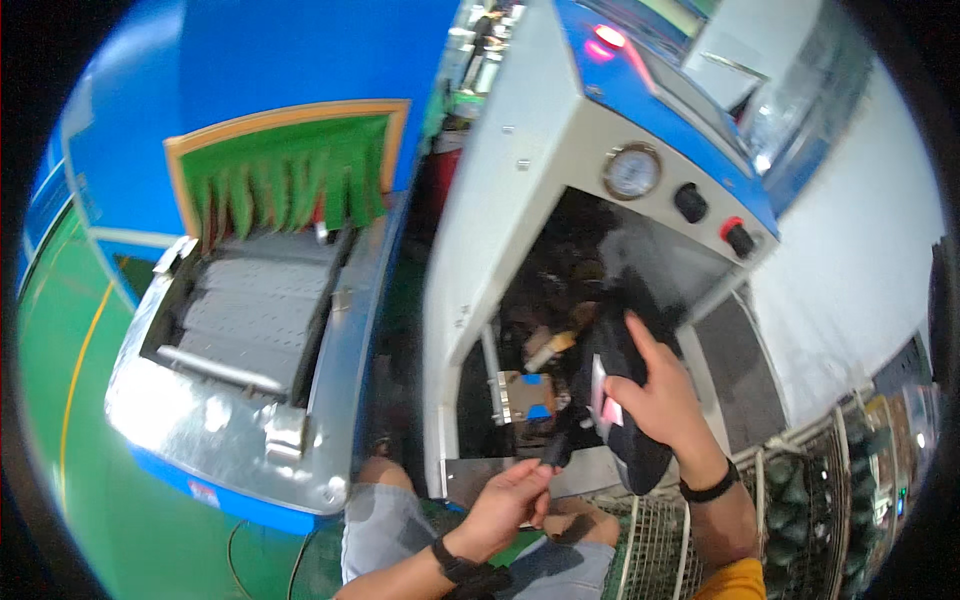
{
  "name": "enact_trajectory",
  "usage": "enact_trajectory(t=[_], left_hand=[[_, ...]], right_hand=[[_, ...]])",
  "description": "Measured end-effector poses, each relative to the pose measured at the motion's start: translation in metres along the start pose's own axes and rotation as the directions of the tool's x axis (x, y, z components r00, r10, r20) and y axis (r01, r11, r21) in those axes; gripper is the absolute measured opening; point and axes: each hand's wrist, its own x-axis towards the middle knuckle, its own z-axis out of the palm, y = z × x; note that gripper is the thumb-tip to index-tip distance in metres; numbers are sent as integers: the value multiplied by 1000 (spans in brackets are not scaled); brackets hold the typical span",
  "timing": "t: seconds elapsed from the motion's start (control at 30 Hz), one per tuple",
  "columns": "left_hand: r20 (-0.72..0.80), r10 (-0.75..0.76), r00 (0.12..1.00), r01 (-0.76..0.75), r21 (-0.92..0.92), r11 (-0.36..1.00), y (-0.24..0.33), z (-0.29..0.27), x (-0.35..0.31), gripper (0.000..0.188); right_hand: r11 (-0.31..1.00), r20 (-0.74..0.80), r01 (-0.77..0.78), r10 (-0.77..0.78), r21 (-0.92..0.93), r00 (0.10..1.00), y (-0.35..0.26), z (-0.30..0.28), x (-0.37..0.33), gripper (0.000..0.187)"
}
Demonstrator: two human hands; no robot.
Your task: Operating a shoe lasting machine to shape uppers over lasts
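My right hand (660, 395) grips a black shoe (640, 458), thumb on its pale pinkish patch and index finger stretched along its dark side. The shoe is tilted in front of the opening of a white and blue machine (470, 270). Lower and to the left, my left hand (512, 502) is closed in a pinch on a dark strap-like piece (562, 448) beside the shoe. Whether that piece is joined to the shoe I cannot tell. Inside the opening sits a metal fixture (525, 395) with blue patches, partly hidden by the shoe.
The machine's front carries a round gauge (632, 172), a black knob (690, 202) and a red-ringed knob (737, 236); a red lamp (608, 37) glows above. At left stands a conveyor (250, 300) under a green strip curtain (290, 170). Wire racks (800, 490) with dark items stand at lower right.
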Motion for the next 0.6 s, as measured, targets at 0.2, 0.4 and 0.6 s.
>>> enact_trajectory(t=[0.2, 0.4, 0.6], left_hand=[[-54, -12, 998, 18, 108, 994, -22, 2, -9, 25], [-12, -88, 996, 87, 290, 953, -54, 12, -28, 24], [-29, -32, 999, 40, 376, 926, -35, 7, -71, 30]], right_hand=[[998, -185, 18, -6, 66, 983, -17, 4, -14, 84], [992, -386, 15, 35, 127, 922, -22, -4, -37, 81], [994, -503, 1, 57, 113, 863, -35, 24, -161, 85]])
